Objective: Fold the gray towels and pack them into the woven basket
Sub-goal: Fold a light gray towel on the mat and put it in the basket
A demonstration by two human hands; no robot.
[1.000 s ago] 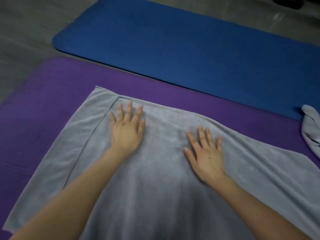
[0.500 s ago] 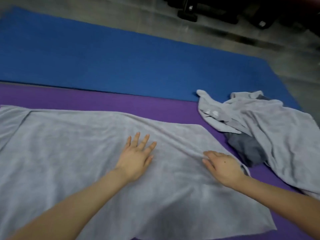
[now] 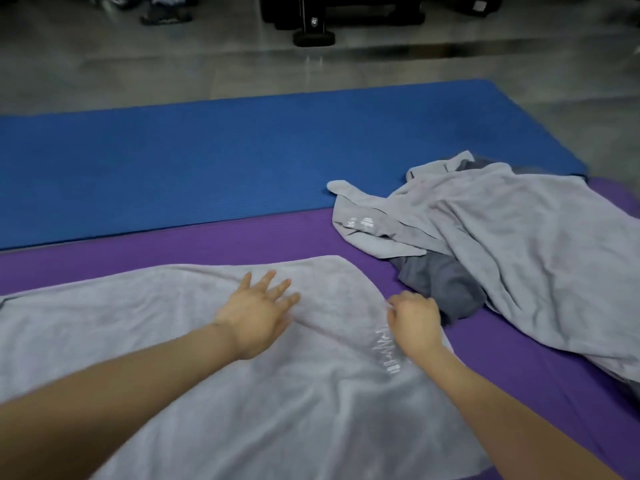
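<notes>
A purple exercise mat point(image 3: 242, 237) lies on the glossy gray floor point(image 3: 138, 74), with a blue exercise mat point(image 3: 207, 157) just beyond it, long edges side by side. Farther back stands black equipment point(image 3: 313, 29), too blurred to identify, with dark footwear point(image 3: 166, 17) to its left.

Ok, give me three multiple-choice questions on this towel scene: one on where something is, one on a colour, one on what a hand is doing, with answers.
1. Where is the crumpled towel pile relative to the flat towel?
A. on top of it
B. to its right
C. to its left

2. What colour is the mat under the flat towel?
A. blue
B. green
C. purple

3. What is the right hand doing?
A. lying flat, fingers spread
B. curled on the flat towel's right edge
C. raised in the air, empty

Answers: B, the pile lies apart on the right. C, purple shows all round the towel. B, its fingers curl at the edge.
</notes>
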